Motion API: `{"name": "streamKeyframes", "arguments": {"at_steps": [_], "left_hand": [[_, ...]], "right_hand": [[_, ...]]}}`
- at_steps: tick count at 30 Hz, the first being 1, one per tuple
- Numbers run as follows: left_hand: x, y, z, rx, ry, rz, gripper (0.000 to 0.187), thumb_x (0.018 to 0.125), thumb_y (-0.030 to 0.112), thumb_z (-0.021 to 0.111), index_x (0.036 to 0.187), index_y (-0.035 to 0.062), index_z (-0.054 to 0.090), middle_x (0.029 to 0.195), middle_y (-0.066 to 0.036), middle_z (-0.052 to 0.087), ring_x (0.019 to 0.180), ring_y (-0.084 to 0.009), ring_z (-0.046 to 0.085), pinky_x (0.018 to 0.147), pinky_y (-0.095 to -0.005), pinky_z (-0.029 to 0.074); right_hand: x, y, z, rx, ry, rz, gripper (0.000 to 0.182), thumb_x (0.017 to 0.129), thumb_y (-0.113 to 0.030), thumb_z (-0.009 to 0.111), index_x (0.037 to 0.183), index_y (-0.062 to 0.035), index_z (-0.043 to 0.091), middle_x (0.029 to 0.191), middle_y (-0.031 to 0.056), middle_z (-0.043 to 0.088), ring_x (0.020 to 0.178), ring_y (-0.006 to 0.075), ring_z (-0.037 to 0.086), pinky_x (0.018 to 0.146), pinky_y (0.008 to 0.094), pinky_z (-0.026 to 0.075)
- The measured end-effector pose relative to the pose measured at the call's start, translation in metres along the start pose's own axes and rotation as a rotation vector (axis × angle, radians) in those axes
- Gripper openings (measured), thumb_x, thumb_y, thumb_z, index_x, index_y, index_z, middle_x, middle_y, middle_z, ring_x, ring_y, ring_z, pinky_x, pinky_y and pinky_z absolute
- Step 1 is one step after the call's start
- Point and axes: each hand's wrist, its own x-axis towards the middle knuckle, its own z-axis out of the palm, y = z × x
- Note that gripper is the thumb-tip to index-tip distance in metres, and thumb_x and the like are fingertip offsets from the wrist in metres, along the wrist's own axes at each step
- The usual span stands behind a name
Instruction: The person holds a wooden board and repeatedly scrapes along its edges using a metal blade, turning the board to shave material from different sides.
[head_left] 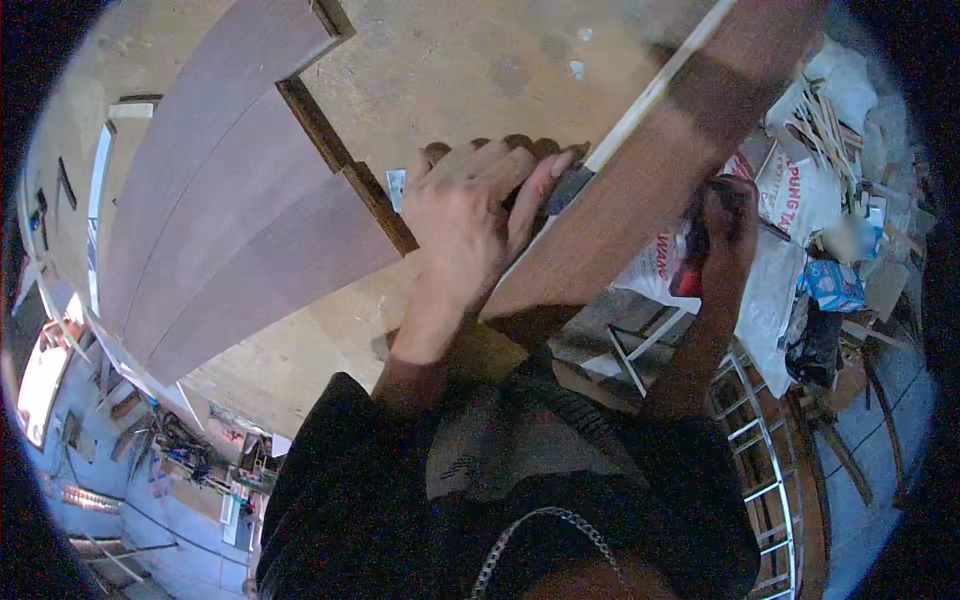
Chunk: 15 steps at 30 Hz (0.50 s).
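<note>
A long brown veneered board (pixel 650 170) with a pale edge strip lies slanted over the edge of a plywood workbench (pixel 470 70). My left hand (pixel 470 215) is closed around a small dark tool (pixel 567 187) pressed against the board's pale edge. My right hand (pixel 725 225) grips the board's far side from below, partly hidden by the board. My dark sleeves and torso fill the lower middle.
Three brown panels (pixel 230 220) lie fanned on the bench at left, with dark edging strips (pixel 345 160) beside them. White printed sacks (pixel 800 190), wood offcuts (pixel 830 120) and a metal rack (pixel 760 450) crowd the floor at right.
</note>
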Motion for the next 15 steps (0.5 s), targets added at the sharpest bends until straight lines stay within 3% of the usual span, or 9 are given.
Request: {"name": "streamKeyframes", "arguments": {"at_steps": [4,10,13,15], "left_hand": [[-0.014,0.002,-0.008,0.041,-0.098,-0.028,0.016,0.087,0.025,0.067,0.081,0.0106,0.068,0.07,-0.006,0.059,0.065,-0.0244,0.056,0.066,-0.036,0.035],[-0.026,0.003,-0.008,0.051,-0.121,-0.062,0.017,0.087,0.024,0.067,0.079,0.0098,0.065,0.069,-0.006,0.055,0.067,-0.0248,0.055,0.066,-0.0362,0.035],[-0.031,0.01,-0.009,0.031,-0.14,-0.1,0.016,0.088,0.024,0.066,0.08,0.0097,0.065,0.07,-0.006,0.055,0.068,-0.0251,0.056,0.066,-0.0363,0.035],[-0.031,0.013,-0.008,0.042,-0.156,-0.145,0.016,0.089,0.024,0.065,0.082,0.0097,0.066,0.071,-0.007,0.056,0.069,-0.0255,0.056,0.067,-0.0366,0.035]], "right_hand": [[-0.003,-0.017,-0.003,-0.16,0.026,0.032,0.025,0.093,-0.017,0.06,0.114,-0.0036,0.055,0.114,0.0077,0.056,0.106,0.0186,0.05,0.097,0.0323,0.038],[0.002,-0.008,-0.01,0.002,-0.056,0.027,0.035,0.091,-0.015,0.06,0.123,-0.0044,0.051,0.116,0.0074,0.054,0.11,0.0203,0.049,0.1,0.0328,0.036],[0.004,-0.012,-0.004,0.238,0.033,-0.01,0.041,0.089,-0.012,0.06,0.128,-0.0053,0.048,0.117,0.0075,0.054,0.109,0.0205,0.049,0.099,0.0325,0.037],[0.008,-0.012,-0.011,0.212,-0.01,0.067,0.043,0.089,-0.011,0.06,0.129,-0.0057,0.046,0.118,0.0083,0.053,0.11,0.0201,0.049,0.098,0.0325,0.038]]}}
